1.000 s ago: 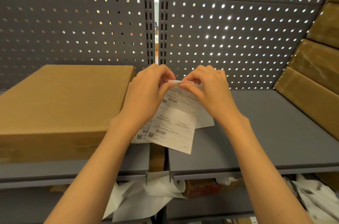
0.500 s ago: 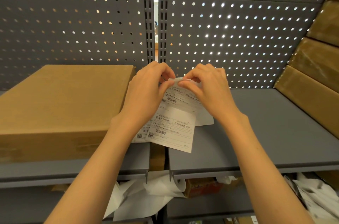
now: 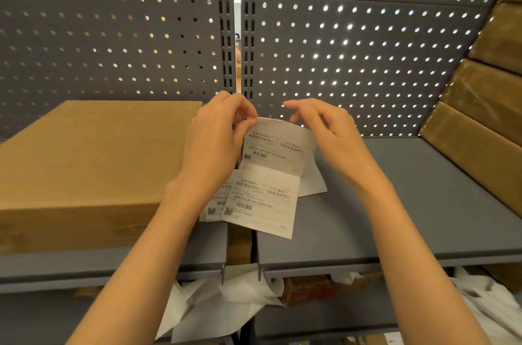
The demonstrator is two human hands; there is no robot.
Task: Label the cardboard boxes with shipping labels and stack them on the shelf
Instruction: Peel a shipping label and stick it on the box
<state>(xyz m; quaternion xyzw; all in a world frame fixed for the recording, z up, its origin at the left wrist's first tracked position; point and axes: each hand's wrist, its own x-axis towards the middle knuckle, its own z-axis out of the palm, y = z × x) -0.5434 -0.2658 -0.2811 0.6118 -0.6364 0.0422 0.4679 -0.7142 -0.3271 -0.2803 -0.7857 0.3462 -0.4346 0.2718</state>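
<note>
A strip of white shipping labels (image 3: 272,178) with barcodes and QR codes hangs over the grey shelf (image 3: 395,220) at the centre. My left hand (image 3: 214,141) pinches its top left corner between thumb and fingers. My right hand (image 3: 330,135) is at the strip's top right edge with its fingers spread apart; whether it still touches the paper is unclear. More label sheets lie under the strip. A flat brown cardboard box (image 3: 93,163) rests on the left shelf, right beside my left hand.
Several brown boxes (image 3: 485,124) lean stacked at the right end of the shelf. A perforated grey back panel (image 3: 353,56) closes the rear. Crumpled white backing paper (image 3: 214,308) and a small printed box (image 3: 308,288) lie on the shelf below.
My right hand has let go of the strip's top edge, opened its fingers and shifted right. The top label now curls up in my left hand's pinch.
</note>
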